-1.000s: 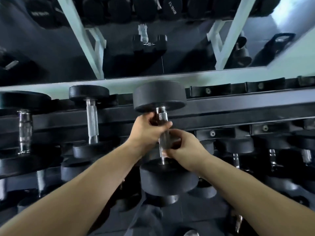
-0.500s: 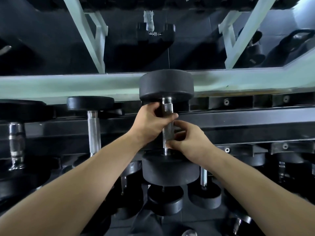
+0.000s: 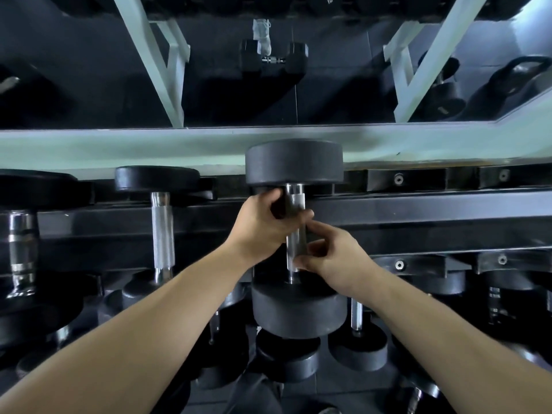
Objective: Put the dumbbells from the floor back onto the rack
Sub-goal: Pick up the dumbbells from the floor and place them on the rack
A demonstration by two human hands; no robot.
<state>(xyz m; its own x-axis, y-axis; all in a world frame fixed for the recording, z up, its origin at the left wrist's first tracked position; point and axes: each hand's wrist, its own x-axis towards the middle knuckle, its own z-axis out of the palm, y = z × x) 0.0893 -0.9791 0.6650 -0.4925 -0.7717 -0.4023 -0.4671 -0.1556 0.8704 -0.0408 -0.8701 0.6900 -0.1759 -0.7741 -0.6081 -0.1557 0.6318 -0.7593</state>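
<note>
A black round-headed dumbbell [image 3: 294, 161] with a chrome handle lies across the top tier of the black rack [image 3: 418, 210], its far head at the back rail and its near head hanging over the front. My left hand [image 3: 265, 225] is wrapped around the upper part of the handle. My right hand [image 3: 328, 252] holds the lower part with loosened fingers, thumb and fingertips still on the chrome.
Two more dumbbells [image 3: 162, 222] rest to the left on the same tier. Bare black cradles [image 3: 398, 178] sit to the right. Lower tiers hold several dumbbells [image 3: 355, 345]. A mirror behind shows a hex dumbbell [image 3: 273, 59] and kettlebells [image 3: 513, 82].
The dumbbell moved up and away from me onto the top tier. My right hand's fingers have loosened on the handle; the left keeps its grip.
</note>
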